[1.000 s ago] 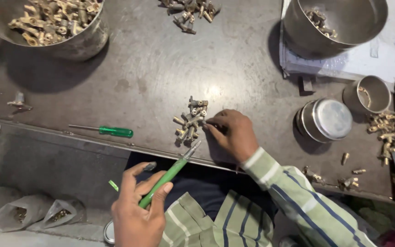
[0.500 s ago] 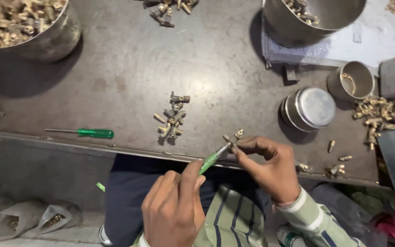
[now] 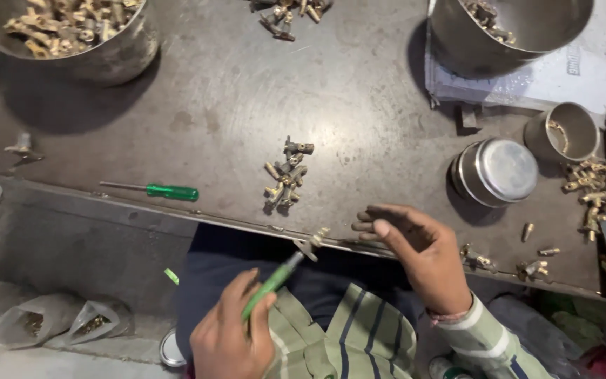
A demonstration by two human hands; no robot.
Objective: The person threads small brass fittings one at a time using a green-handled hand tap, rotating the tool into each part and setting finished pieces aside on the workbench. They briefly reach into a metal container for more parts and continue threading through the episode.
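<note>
Lower centre: left hand [image 3: 229, 337] fisted around green screwdriver [image 3: 275, 279], brass fitting [image 3: 315, 240] on its tip; right hand [image 3: 415, 249] open, empty, beside it. Fitting pile [image 3: 287, 175] just above.

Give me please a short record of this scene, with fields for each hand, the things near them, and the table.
left hand: holds a green-handled screwdriver with a small brass part at its tip
right hand: open, holds nothing, beside the brass part
near the hands: small pile of brass parts; second green screwdriver lying flat
table: dark metal; big bowl of brass parts far left, another big bowl far right
</note>
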